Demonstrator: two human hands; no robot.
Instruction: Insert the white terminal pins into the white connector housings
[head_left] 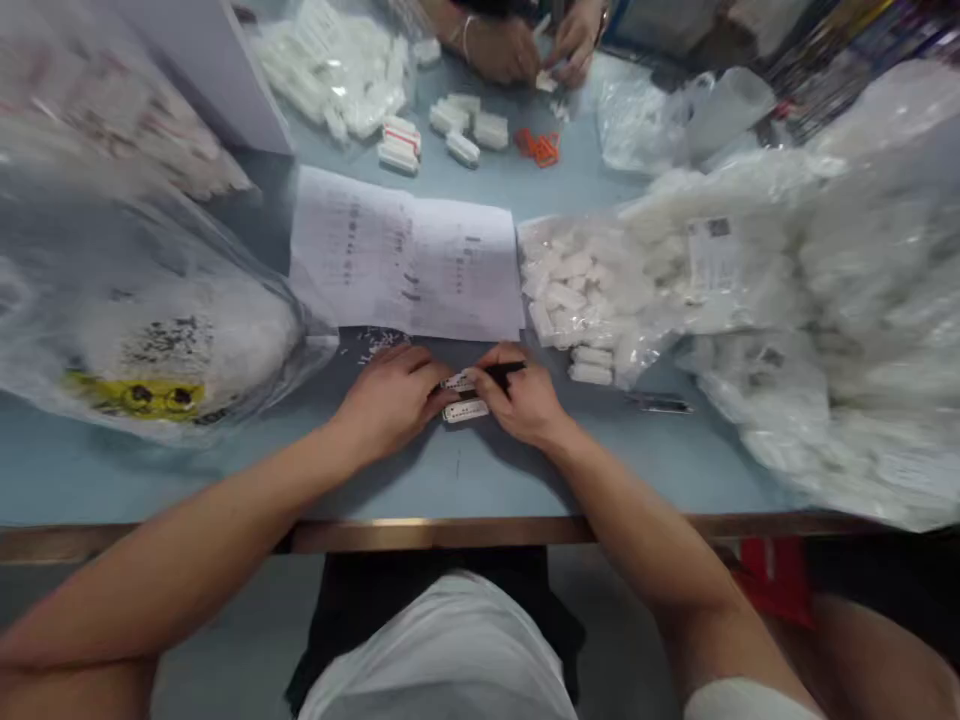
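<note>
Two oblong white plastic pieces lie side by side on the table between my hands. The nearer oblong white piece (466, 411) shows a row of small dark marks; fingers partly cover the farther oblong white piece (456, 381). My left hand (395, 393) is closed, its thumb and fingertips pressed on the left ends of the pieces. A slim black tool (505, 370) is pinched in my right hand (520, 397), whose fingertips rest at their right ends. The tool's tip is hidden. Tiny white bits (377, 343) are scattered beyond my left hand.
Printed sheets (405, 255) lie beyond my hands. Bags of white parts (577, 280) crowd the right, and a large clear bag (180, 340) the left. Across the table, another person's hands (517, 50) work near white blocks (469, 120) and orange pieces (538, 147).
</note>
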